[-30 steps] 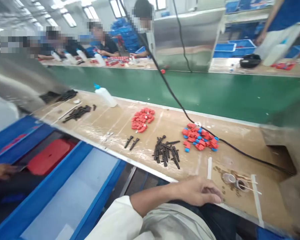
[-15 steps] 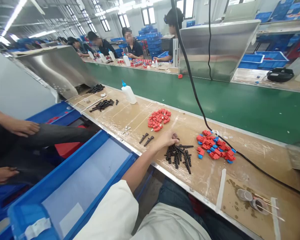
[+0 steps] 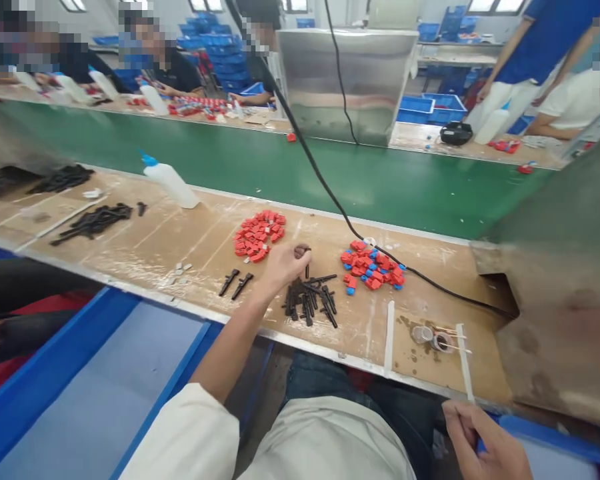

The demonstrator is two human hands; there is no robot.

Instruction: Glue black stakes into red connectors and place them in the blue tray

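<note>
My left hand [image 3: 286, 263] is closed in a pinch on a black plastic part [image 3: 306, 261], lifted just above the pile of black parts [image 3: 310, 300] on the brown worktop [image 3: 195, 240]. Right of the pile lies a heap of red and blue pieces [image 3: 373, 269]. A heap of red pieces [image 3: 257, 233] lies to the left. My right hand [image 3: 485, 443] is low at the bottom right, below the bench edge, fingers curled on something thin that I cannot make out.
Two black parts [image 3: 235, 283] lie apart. Small cups with sticks [image 3: 437, 339] stand at the right. A white squeeze bottle [image 3: 169, 181] stands by the green conveyor belt [image 3: 330, 177]. A black cable [image 3: 330, 193] crosses the bench. A blue bin [image 3: 80, 400] is below left. Other people sit across.
My left hand went from the bench edge to the black pile and now holds one part raised. My right hand has come into view at the bottom right. The camera swung.
</note>
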